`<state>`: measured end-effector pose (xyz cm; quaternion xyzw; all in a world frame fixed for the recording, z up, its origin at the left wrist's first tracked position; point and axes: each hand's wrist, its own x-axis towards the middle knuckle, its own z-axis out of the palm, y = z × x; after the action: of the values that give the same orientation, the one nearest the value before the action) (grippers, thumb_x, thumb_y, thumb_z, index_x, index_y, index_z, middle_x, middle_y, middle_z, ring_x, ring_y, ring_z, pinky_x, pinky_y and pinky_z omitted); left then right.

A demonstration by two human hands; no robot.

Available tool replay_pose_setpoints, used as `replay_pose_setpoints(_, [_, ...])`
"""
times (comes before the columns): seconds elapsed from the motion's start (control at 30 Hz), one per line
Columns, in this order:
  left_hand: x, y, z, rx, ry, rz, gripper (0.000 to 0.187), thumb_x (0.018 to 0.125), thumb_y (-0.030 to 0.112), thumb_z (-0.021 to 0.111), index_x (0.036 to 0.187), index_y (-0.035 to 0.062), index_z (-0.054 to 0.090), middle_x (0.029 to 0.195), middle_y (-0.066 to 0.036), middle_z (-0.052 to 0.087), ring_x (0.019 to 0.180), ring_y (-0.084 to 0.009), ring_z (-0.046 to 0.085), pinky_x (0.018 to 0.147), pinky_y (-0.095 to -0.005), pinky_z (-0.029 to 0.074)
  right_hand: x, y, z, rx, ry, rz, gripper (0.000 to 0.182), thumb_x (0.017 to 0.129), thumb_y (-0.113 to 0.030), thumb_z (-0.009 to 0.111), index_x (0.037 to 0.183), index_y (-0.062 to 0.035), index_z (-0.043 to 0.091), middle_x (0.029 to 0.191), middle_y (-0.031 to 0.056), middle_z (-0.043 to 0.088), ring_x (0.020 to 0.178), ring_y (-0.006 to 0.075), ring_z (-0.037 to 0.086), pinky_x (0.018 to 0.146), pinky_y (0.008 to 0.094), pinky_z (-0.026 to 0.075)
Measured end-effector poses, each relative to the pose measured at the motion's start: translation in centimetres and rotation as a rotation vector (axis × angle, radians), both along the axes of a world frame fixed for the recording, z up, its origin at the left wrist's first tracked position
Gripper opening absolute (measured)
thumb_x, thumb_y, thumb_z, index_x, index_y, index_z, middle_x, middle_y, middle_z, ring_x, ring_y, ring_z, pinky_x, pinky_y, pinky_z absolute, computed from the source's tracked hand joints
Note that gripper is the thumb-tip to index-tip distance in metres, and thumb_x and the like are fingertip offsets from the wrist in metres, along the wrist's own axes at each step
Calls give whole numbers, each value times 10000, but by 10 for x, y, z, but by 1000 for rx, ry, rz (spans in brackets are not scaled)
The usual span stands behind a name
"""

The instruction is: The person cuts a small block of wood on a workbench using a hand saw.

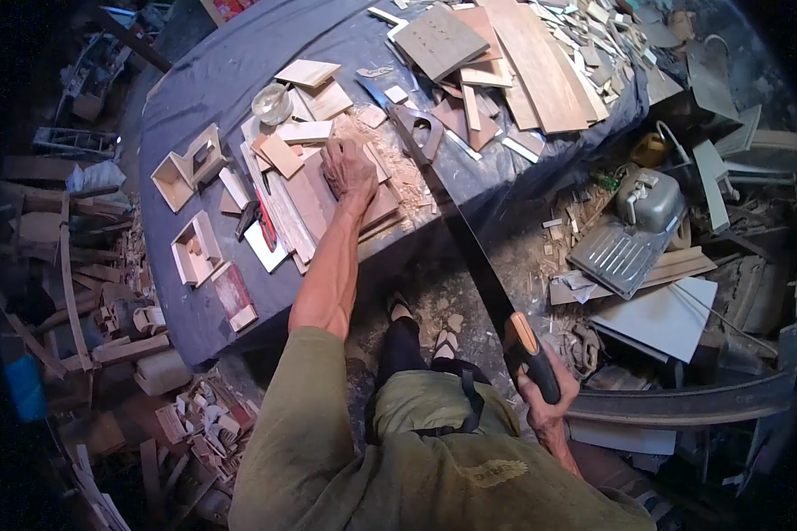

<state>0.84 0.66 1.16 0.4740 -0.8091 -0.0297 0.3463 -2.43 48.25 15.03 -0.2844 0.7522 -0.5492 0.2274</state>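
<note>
My right hand [549, 382] is closed round the black and orange handle [531, 358] of a handsaw. The long dark saw blade [469, 243] slants up and away, its far end over the table edge beside the sawdust. On the table, my left hand [350, 170] presses down with curled fingers on a flat brown wooden board [314, 199]; its fingertips are partly hidden. Just beyond those fingers lie a pale wood block [305, 132] and a small wood strip [282, 157]. Sawdust [407, 181] covers the surface right of the board.
Left on the cloth-covered table [181, 115] are small wooden boxes [197, 248] and a red-handled tool [266, 228]. A glass jar [272, 103] stands behind. Boards [527, 62] and offcuts pile up at the back right. A metal sink [646, 199] and scrap lie on the floor.
</note>
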Motion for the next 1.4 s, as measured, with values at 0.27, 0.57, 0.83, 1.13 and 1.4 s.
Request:
replay_pose_setpoints(0.27, [-3, 2, 3, 113, 163, -140, 167, 863, 133, 530, 980, 15, 520, 938, -209, 521, 916, -401, 532, 817, -499, 446, -3, -10, -18, 27, -69, -66, 588, 764, -48, 704, 1341, -17, 597, 1056, 146, 716, 885, 166, 667, 800, 299, 512])
replay_pose_setpoints(0.57, [22, 16, 28, -110, 209, -485, 210, 882, 21, 558, 1073, 5, 472, 978, -231, 499, 933, -431, 525, 836, -496, 447, -4, -25, -22, 33, -122, -76, 600, 754, -49, 712, 1342, -21, 600, 1037, 144, 720, 900, 167, 668, 811, 318, 519])
replay_pose_setpoints(0.83, [34, 36, 24, -62, 310, -549, 336, 861, -62, 546, 1166, 27, 437, 988, -222, 492, 871, -416, 549, 770, -468, 472, -10, -32, -19, -11, -96, -34, 605, 739, -63, 716, 1332, -16, 605, 990, 126, 718, 873, 161, 660, 807, 309, 510])
replay_pose_setpoints(1.13, [36, 44, 36, 131, 380, -476, 196, 887, 13, 593, 1064, 26, 508, 954, -211, 578, 877, -422, 603, 778, -467, 486, -12, -37, -19, 0, -97, -22, 609, 735, -64, 712, 1333, -21, 605, 976, 116, 714, 857, 150, 650, 812, 293, 498])
replay_pose_setpoints(1.4, [19, 1, 24, 415, 497, 73, 283, 934, 126, 516, 1118, -70, 606, 1016, -254, 673, 961, -381, 651, 875, -429, 488, -14, -47, -16, -39, -50, -1, 601, 749, -64, 718, 1338, -27, 603, 1029, 133, 718, 909, 166, 661, 839, 295, 499])
